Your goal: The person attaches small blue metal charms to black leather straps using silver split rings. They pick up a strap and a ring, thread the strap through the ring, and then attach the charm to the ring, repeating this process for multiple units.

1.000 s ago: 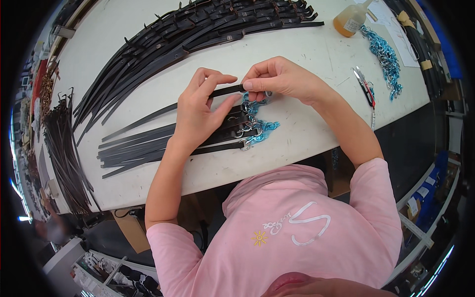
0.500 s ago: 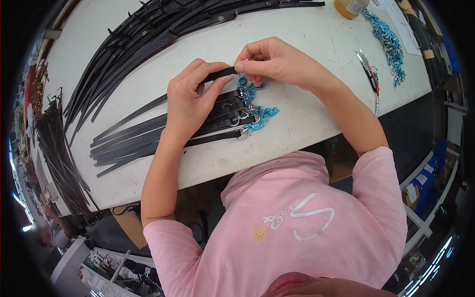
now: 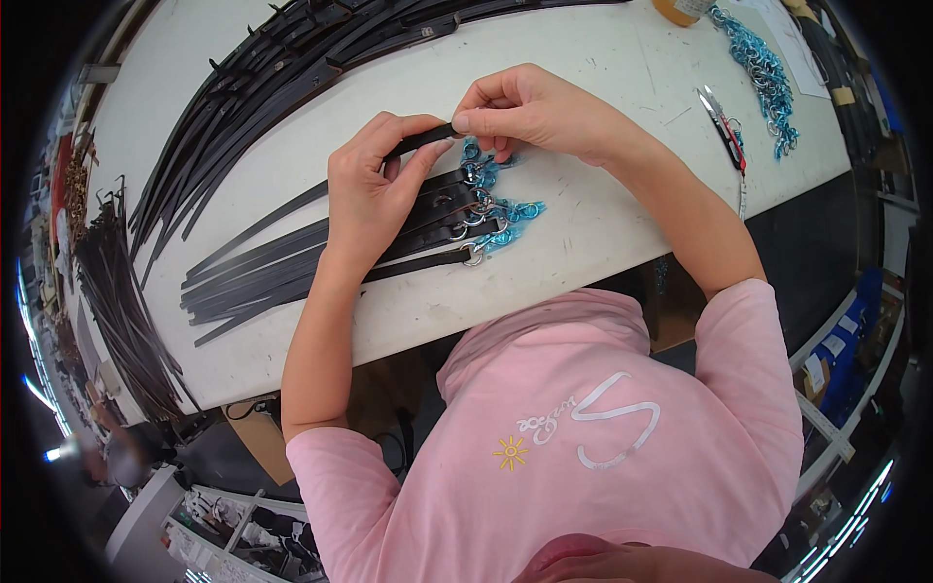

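A narrow black leather strap (image 3: 423, 138) is held above the table, its long tail trailing away to the left. My left hand (image 3: 369, 189) is closed on it, thumb and fingers pinching close to its end. At the very tip, my right hand (image 3: 530, 112) pinches thumb to fingers, meeting the left fingertips; any small part between them is hidden. Just below lie several black straps (image 3: 282, 270) side by side, with metal rings (image 3: 473, 255) and blue film-wrapped chain pieces (image 3: 510, 216) at their right ends.
A large pile of black straps (image 3: 262, 107) covers the far left, and another bundle (image 3: 121, 301) hangs at the left edge. Red-and-black snips (image 3: 721, 126), a heap of blue-wrapped chain (image 3: 758, 73) and an amber container (image 3: 680, 8) occupy the right of the pale table (image 3: 583, 209).
Both hands have shifted very slightly up and left together, keeping their pinch on the strap. The whole view has moved a little; the other things lie as before.
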A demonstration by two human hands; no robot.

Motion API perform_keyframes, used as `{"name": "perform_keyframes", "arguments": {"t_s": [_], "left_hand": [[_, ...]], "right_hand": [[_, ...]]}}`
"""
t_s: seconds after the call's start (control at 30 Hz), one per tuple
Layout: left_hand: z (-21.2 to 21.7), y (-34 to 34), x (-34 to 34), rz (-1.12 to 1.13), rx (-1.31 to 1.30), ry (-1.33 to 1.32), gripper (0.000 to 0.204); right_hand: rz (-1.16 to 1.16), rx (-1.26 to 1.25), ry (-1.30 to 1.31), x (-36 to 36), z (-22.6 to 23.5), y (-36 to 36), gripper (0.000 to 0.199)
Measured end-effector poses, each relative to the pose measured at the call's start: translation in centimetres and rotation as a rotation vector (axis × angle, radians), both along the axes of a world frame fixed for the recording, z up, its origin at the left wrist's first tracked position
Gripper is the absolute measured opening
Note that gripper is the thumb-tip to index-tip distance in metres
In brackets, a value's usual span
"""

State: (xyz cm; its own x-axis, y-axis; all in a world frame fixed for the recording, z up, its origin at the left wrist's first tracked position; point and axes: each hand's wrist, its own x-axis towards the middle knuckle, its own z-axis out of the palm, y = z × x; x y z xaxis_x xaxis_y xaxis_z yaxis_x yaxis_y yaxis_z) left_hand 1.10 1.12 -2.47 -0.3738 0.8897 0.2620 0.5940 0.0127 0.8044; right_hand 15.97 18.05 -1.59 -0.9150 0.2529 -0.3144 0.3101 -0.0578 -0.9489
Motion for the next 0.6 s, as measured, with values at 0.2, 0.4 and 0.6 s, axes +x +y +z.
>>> {"name": "perform_keyframes", "arguments": {"t_s": [0.2, 0.4, 0.6], "left_hand": [[-0.03, -0.03, 0.06, 0.002, -0.009, -0.028, 0.017], [-0.13, -0.03, 0.04, 0.001, -0.002, -0.036, 0.017], [-0.10, -0.03, 0.04, 0.001, -0.007, -0.024, 0.017]], "right_hand": [[-0.004, 0.028, 0.004, 0.01, 0.04, -0.11, 0.028], [-0.001, 0.028, -0.001, 0.01, 0.13, -0.07, 0.028], [0.002, 0.024, -0.015, -0.01, 0.29, -0.11, 0.029]]}}
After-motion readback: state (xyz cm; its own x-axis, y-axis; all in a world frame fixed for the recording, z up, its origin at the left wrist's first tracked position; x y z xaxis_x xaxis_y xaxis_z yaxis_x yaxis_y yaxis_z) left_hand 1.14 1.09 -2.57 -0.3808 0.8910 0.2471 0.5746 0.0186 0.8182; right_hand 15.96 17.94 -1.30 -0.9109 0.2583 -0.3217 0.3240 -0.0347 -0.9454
